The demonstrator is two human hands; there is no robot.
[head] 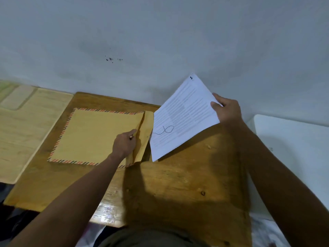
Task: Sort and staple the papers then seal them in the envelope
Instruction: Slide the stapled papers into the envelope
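Pinching the far right edge of the printed sheets [183,114], our right hand [227,108] holds them tilted above the table, thumb on the top page and fingers behind. The stack carries a handwritten mark at its upper corner and a pen scrawl near its lower left corner. Whether a staple is already in place cannot be determined at this resolution; no stapler is in view.

Our left hand [124,144] grips the mouth of the manila envelope [92,136], fingers closed on the upper layer beside the open flap [146,132], lifting it slightly. The envelope lies flat otherwise, its red-and-black striped border visible on three sides. The lower left corner of the sheets sits just beside the flap, not yet inside.

Status, as judged from this arrangement: sorting appears complete, since the pages are gathered as one stack. Insertion is the step in hand. Remaining: slide the sheets in, fold the flap, seal it.

The work surface is a varnished wooden table [178,184] with a knot near centre. A paler wooden board [26,125] adjoins it on the left and a white surface [293,139] on the right. A pale grey wall [160,41], scuffed with dark specks, stands directly behind.
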